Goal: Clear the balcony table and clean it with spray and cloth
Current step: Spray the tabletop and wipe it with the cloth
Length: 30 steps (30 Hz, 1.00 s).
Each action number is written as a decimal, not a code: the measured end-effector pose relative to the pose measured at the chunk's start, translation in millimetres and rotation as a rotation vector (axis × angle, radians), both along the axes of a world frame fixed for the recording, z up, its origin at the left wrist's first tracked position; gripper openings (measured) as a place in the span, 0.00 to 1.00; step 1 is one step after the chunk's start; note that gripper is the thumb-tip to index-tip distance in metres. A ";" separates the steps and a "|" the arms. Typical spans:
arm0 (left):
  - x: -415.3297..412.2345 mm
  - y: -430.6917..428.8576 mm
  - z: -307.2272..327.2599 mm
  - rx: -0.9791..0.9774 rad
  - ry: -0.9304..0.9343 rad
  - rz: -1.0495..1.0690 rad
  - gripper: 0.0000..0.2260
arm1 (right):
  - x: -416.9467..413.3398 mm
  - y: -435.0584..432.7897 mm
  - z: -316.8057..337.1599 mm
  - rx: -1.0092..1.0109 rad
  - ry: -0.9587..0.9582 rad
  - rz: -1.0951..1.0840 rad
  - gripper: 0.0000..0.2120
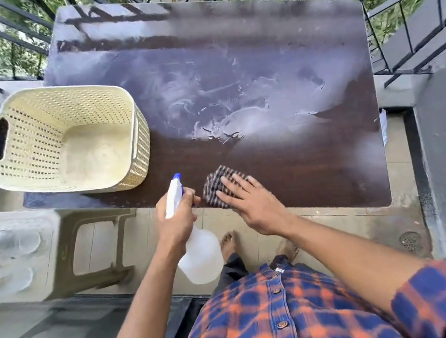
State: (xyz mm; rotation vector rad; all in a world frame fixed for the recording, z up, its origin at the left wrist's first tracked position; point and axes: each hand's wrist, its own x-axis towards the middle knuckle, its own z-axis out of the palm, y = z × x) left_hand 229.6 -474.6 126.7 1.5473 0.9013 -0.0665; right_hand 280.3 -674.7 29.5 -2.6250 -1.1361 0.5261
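The dark brown table fills the middle of the view, with wet streaks and droplets across its centre. My left hand grips a white spray bottle with a blue nozzle, held at the table's near edge. My right hand lies flat, fingers spread, pressing a striped grey cloth onto the table near its front edge. The cloth is partly hidden under my fingers.
An empty cream perforated basket sits on the table's left side. A beige plastic stool stands at the left, with several blurred clear glasses on it. Black railings with greenery behind them enclose the balcony. A grey wall stands at the right.
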 end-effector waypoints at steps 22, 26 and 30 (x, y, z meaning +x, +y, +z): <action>-5.2 32.1 4.2 -0.019 0.031 -0.008 0.08 | 52.9 20.5 1.6 -0.048 -0.032 -0.103 0.24; -5.7 37.8 5.6 -0.008 0.044 0.000 0.07 | 84.0 83.3 9.5 -0.070 0.015 -0.277 0.26; -2.8 38.2 3.8 -0.012 0.031 0.031 0.05 | 41.8 116.0 7.4 -0.065 0.025 -0.140 0.27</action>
